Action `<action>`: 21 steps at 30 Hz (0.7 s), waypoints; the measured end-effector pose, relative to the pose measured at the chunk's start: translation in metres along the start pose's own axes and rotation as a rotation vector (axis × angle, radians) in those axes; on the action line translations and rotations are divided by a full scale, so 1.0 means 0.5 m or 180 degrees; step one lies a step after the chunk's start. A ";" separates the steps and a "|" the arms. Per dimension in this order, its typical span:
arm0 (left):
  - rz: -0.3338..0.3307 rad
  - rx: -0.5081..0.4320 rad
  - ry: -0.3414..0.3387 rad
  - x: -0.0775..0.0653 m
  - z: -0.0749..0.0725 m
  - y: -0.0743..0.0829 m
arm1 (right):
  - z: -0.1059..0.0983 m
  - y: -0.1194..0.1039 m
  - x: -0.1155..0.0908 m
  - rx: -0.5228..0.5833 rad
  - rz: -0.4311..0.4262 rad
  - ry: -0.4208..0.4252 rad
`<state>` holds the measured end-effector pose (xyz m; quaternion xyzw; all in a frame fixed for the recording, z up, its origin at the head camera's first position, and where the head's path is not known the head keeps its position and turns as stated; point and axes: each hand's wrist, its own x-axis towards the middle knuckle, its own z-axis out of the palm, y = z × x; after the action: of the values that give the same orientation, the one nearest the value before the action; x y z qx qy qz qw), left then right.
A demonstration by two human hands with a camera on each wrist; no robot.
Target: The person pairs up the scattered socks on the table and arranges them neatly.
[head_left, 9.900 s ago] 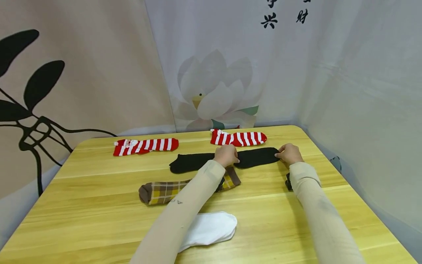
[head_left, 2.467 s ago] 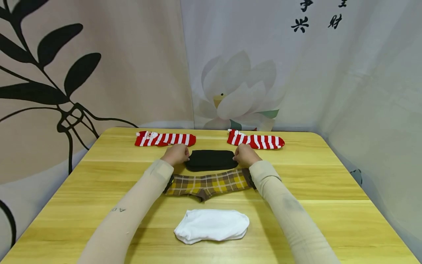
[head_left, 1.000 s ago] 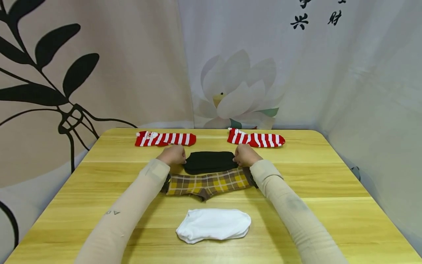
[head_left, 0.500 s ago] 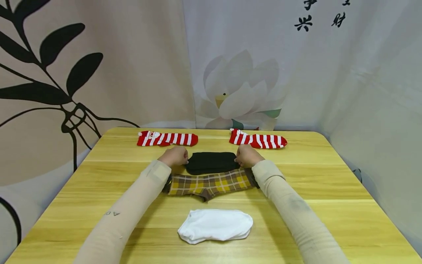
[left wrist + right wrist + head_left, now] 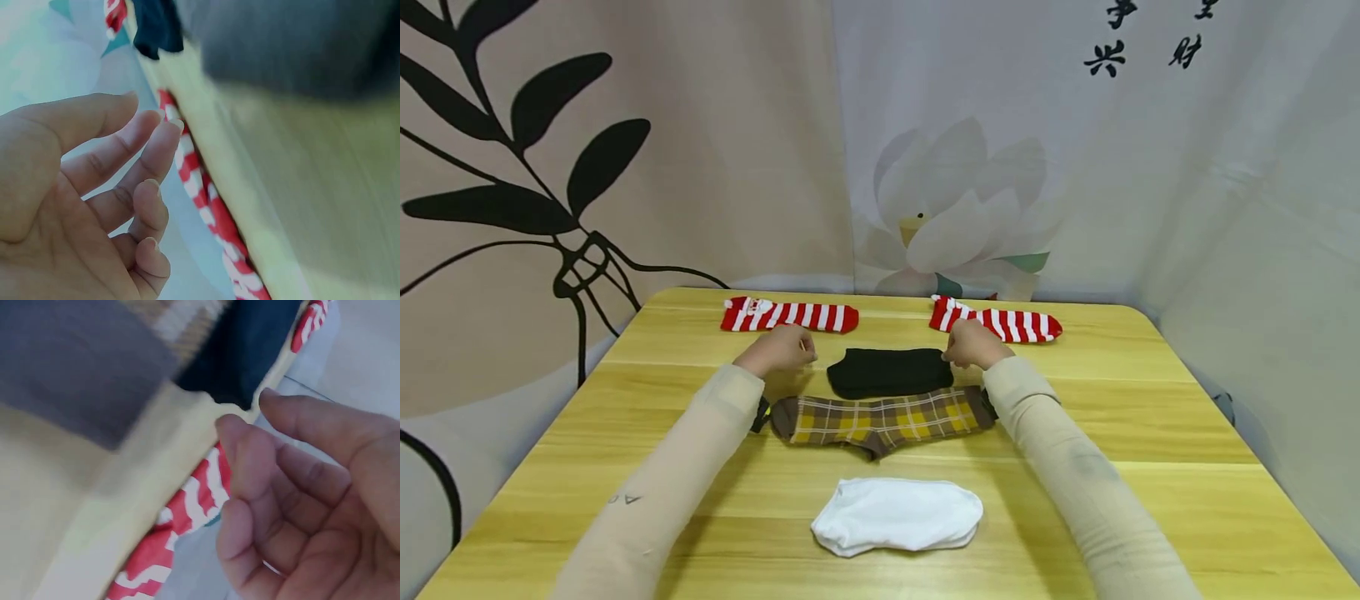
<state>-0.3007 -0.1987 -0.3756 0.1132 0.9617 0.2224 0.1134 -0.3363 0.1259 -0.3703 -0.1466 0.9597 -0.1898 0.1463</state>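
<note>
Two black ankle socks, seen as one stacked dark shape (image 5: 889,372), lie flat on the wooden table in the head view. My left hand (image 5: 782,348) hovers just left of them, its fingers loosely bent with nothing between them, as the left wrist view confirms. At the socks' right end is my right hand (image 5: 974,344). Its thumb and index fingertips stand slightly apart, right by the black edge in the right wrist view. Nearer me lies a brown and yellow plaid sock (image 5: 887,419), its ends beside my wrists.
A red-and-white striped sock (image 5: 790,317) lies at the back left, and another striped sock (image 5: 1015,325) at the back right, partly behind my right hand. White socks (image 5: 897,515) lie stacked at the front. A printed curtain (image 5: 760,150) hangs behind the table.
Earlier the black socks lay end to end; now they are stacked at the middle. Since half a second ago my left hand has let go and moved left, and my right fingers have loosened.
</note>
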 end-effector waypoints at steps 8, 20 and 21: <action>-0.0149 -0.0124 0.0289 -0.026 -0.049 -0.054 | -0.029 -0.024 0.013 0.0024 -0.0041 0.0214; -0.0472 -0.0500 0.0816 -0.058 -0.105 -0.138 | -0.020 -0.058 0.056 0.0826 -0.0227 0.0633; -0.0494 -0.0513 0.0860 -0.058 -0.106 -0.144 | -0.018 -0.062 0.060 0.0907 -0.0213 0.0628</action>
<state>-0.2993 -0.2910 -0.3570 -0.0018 0.9531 0.3025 0.0087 -0.3595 0.0912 -0.3564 -0.1369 0.9274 -0.3422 0.0643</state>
